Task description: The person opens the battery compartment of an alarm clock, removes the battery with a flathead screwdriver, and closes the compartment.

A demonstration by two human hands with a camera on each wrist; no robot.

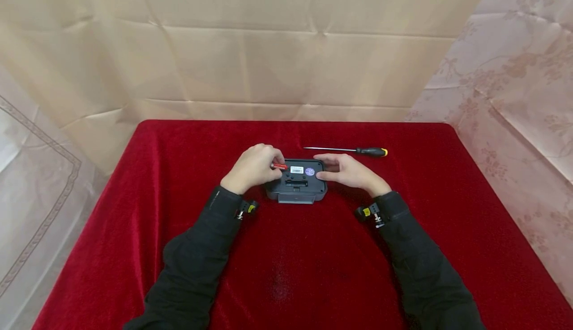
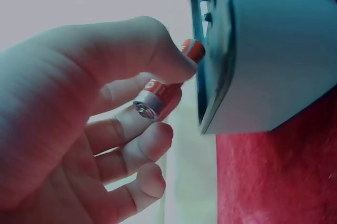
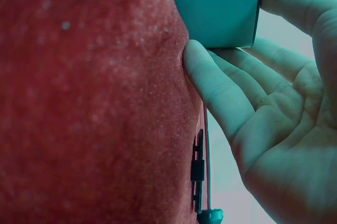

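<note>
From the head view, a dark grey plastic device with rounded corners (image 1: 295, 181) lies flat on the red velvet-covered desk (image 1: 134, 220), its underside up, showing a white label, a round purple sticker and a slot. The left hand (image 1: 252, 168) sits at the device's left end, fingers curled round a small red cylindrical battery with a silver end (image 1: 278, 166), whose tip meets the device's upper left corner. The right hand (image 1: 346, 172) rests against the device's right end, fingers extended along its edge. Beyond the right hand, apart from it, lies a slim screwdriver with a black and yellow handle (image 1: 353, 150).

The left wrist view shows what the head view cannot: the battery (image 2: 166, 84) is pinched between thumb and forefinger, silver cap towards the palm, red end touching the device's (image 2: 274, 50) edge beside an open recess.

The right wrist view shows the right hand (image 3: 268, 113) with relaxed, nearly straight fingers, their tips pressed on the device's smooth side wall (image 3: 216, 6), the palm open just beside it; no battery is seen here.
</note>
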